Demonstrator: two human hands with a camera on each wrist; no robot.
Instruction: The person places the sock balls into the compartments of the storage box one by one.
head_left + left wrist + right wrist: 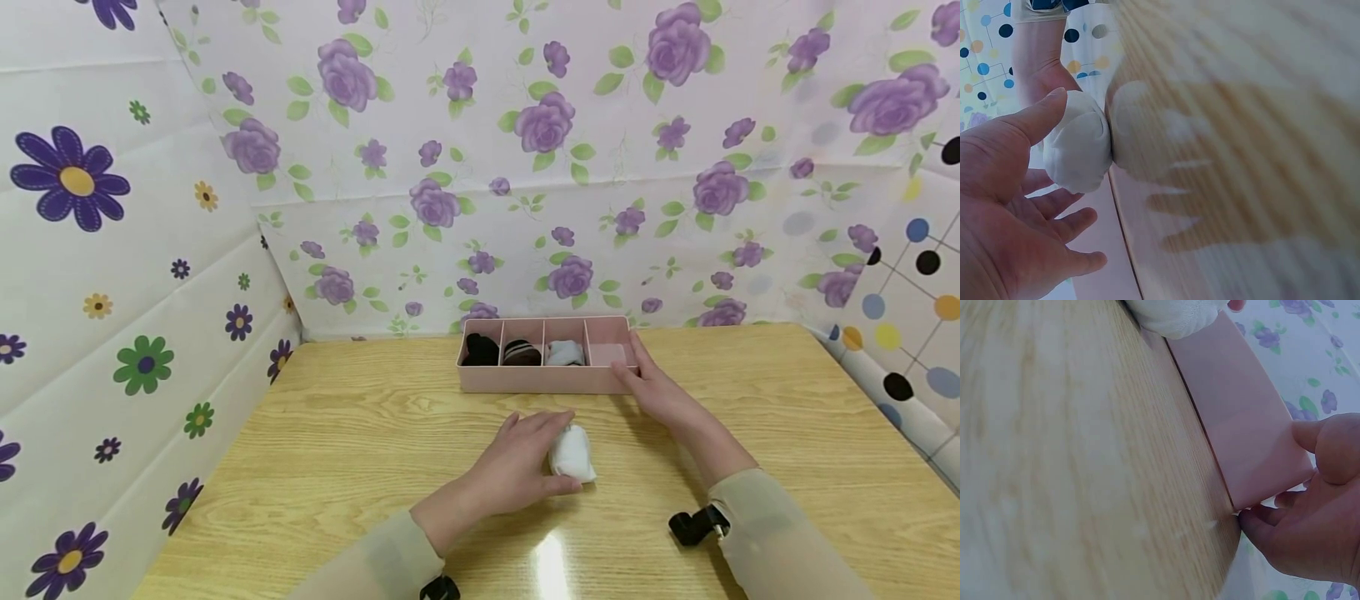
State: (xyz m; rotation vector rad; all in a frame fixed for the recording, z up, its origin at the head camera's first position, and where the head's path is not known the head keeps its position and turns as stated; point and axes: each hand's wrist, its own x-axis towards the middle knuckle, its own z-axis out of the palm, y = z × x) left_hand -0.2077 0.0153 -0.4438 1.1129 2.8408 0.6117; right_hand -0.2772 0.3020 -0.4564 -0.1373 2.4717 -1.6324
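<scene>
A white rolled sock (573, 454) (1079, 150) lies on the wooden table (337, 433) in front of a pink four-compartment box (540, 379). My left hand (517, 462) (1010, 187) cups the roll from its left side, thumb on top and fingers curled around it. My right hand (652, 387) (1310, 512) grips the right end of the pink box (1241, 419), thumb on the front wall and fingers wrapped round the corner. The box holds a black sock roll (480, 350), a dark striped roll (521, 353) and a pale grey roll (564, 353). Its rightmost compartment (609, 353) is bare.
Flower-printed sheets wall in the table at the back (525, 208) and the left (112, 292), and a dotted sheet closes the right (900, 333). A black camera mount (693, 525) sits at my right wrist. The box stands near the table's far edge.
</scene>
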